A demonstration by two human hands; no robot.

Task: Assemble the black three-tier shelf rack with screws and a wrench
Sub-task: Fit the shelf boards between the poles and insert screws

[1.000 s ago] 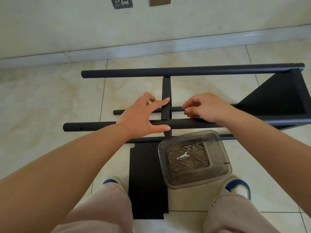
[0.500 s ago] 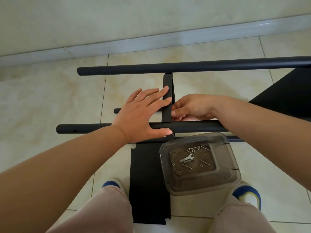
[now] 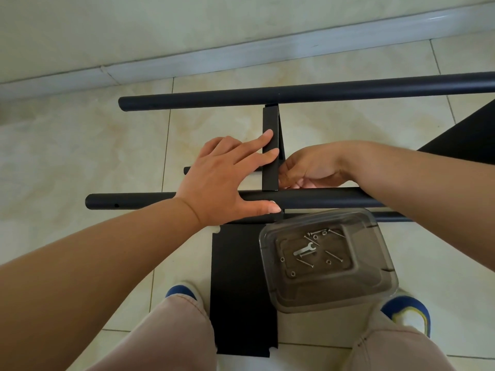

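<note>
While lying on its side on the tiled floor (image 3: 80,156): rack (image 3: 270,153), matte black, four tubes visible, one upright shelf edge between the top two. Flat on the tiles, one loose shelf panel (image 3: 241,290). Inside one clear tray (image 3: 375,287): one wrench (image 3: 304,249), several screws (image 3: 333,256), a few nuts. Left hand (image 3: 219,180) open, fingers straight against the shelf edge, thumb along the near tube. Right hand (image 3: 308,167) beside that edge, fingers curled; grip unclear.

So the rack frame (image 3: 270,145) is lying on its side on the floor (image 3: 67,156), far tube (image 3: 294,95) by the wall, near tube (image 3: 321,200) closer to me, with a shelf panel (image 3: 270,167) standing between them. Loose panel (image 3: 238,290) lies flat just in front, between my shoes. The tub (image 3: 329,263) sits on its right edge, with the wrench (image 3: 304,250) and screws (image 3: 333,256) in it.
</note>
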